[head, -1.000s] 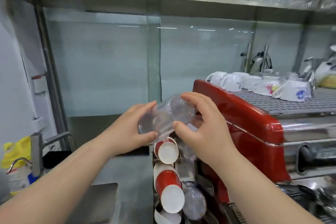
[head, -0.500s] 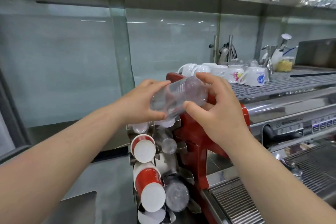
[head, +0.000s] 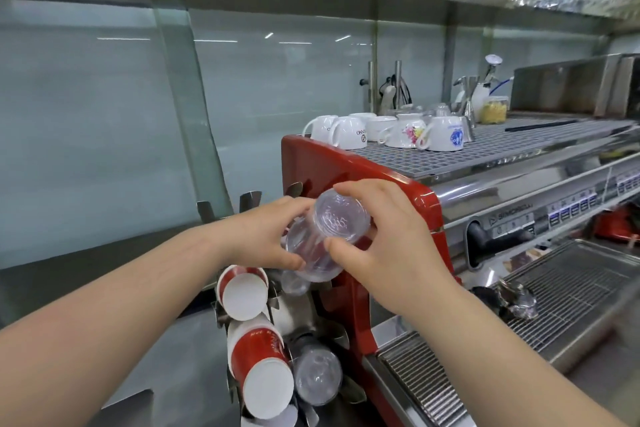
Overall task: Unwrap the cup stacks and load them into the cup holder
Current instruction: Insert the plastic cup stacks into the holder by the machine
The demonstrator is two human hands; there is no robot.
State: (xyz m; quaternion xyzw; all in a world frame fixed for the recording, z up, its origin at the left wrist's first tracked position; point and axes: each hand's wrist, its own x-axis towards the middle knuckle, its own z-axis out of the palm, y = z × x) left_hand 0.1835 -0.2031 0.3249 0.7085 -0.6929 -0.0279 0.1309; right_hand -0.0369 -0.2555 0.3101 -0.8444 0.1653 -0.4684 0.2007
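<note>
Clear cup stack (head: 323,236) tilted, base toward 1 o'clock, long axis sloping to 7 o'clock, above the cup holder (head: 277,315), left hand (head: 266,236) grip curled round its side, right hand (head: 388,243) pinching the base end, red espresso machine (head: 363,177) at 3 o'clock.
</note>
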